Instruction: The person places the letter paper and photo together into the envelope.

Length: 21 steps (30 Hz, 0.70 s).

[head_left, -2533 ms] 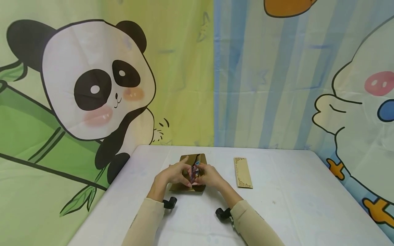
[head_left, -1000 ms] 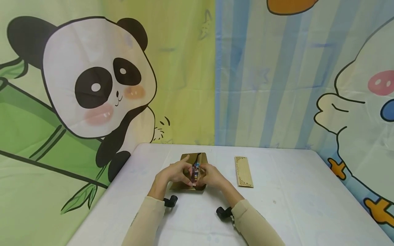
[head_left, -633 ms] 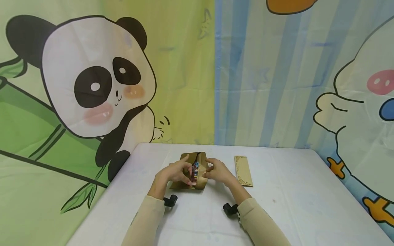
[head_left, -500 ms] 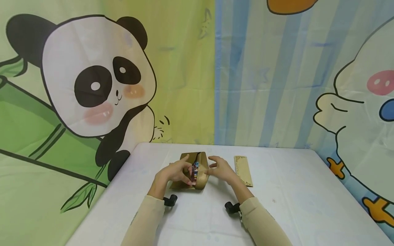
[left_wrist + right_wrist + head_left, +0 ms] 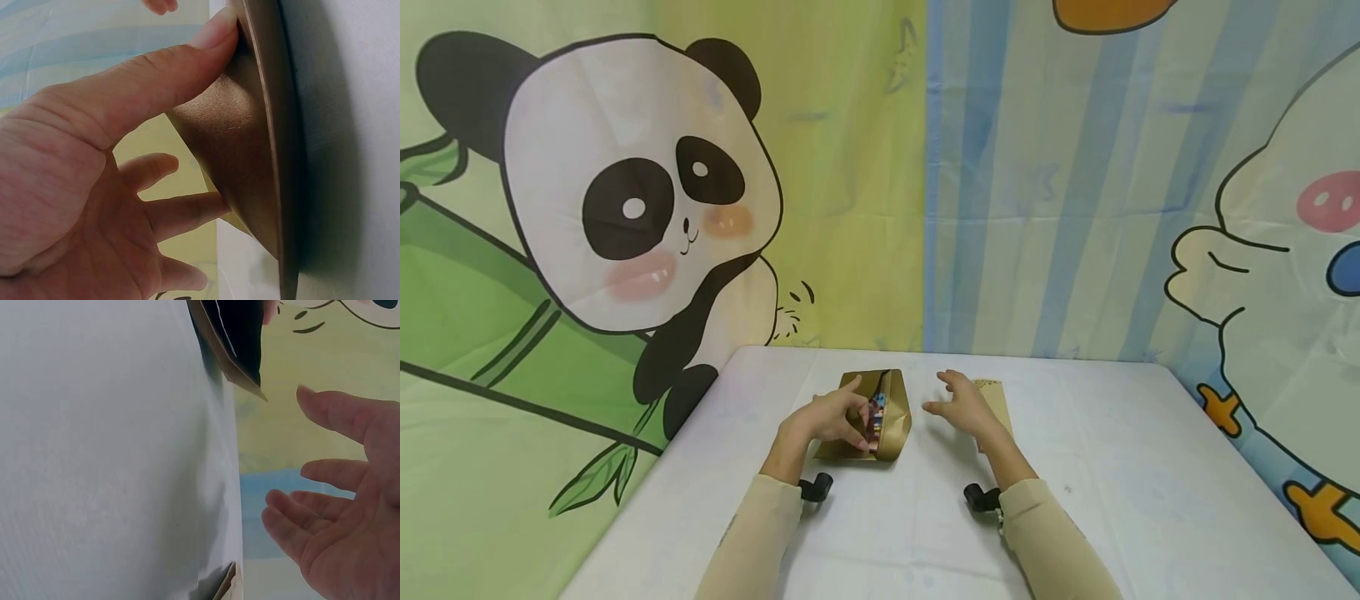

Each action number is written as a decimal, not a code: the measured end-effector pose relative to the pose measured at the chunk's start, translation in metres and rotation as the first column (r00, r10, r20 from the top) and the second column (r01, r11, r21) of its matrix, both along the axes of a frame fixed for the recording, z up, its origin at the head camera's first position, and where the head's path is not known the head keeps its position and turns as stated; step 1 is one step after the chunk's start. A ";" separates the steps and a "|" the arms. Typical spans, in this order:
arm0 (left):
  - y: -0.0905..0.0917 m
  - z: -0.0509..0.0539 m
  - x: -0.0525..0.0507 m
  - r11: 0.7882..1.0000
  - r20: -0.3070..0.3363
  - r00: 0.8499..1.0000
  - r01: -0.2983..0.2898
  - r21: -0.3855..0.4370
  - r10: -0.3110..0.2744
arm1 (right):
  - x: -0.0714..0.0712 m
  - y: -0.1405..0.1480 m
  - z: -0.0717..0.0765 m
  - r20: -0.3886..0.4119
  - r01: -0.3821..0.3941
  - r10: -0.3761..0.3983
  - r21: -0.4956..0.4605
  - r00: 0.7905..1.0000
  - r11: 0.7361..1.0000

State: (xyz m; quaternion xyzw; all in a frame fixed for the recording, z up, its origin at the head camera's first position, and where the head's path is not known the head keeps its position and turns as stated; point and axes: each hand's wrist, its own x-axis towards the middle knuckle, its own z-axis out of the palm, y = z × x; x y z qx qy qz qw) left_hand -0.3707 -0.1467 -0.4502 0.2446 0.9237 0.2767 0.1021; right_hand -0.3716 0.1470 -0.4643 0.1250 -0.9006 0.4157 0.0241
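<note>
Left hand (image 5: 829, 421) pinches the envelope (image 5: 896, 433), colourful stuff (image 5: 877, 414) showing just past its fingers; right hand (image 5: 968, 410) hangs apart, fingers spread, card (image 5: 996, 398) near them; I'd bow that paper gently, probably creases easy.

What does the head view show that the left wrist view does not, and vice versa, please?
Only the head view shows the panda's face, the colourful print and the tan strip. Only the left wrist view shows the palm of the left hand. Both show that hand's grip on the brown envelope, the white table and, in part, the right hand.
</note>
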 end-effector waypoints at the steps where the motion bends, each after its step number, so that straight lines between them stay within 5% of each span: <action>1: 0.000 0.000 0.000 1.000 -0.001 1.000 0.001 0.000 -0.001 | -0.001 0.002 -0.001 0.001 0.003 -0.003 0.006 1.000 1.000; 12: 0.000 -0.001 -0.001 1.000 -0.005 1.000 -0.005 -0.003 0.005 | -0.004 0.012 -0.002 -0.007 0.041 -0.040 0.104 0.999 0.994; 21: -0.001 -0.001 0.000 1.000 -0.005 1.000 -0.003 0.002 0.003 | -0.005 0.022 -0.006 -0.019 0.104 -0.103 0.299 0.994 0.949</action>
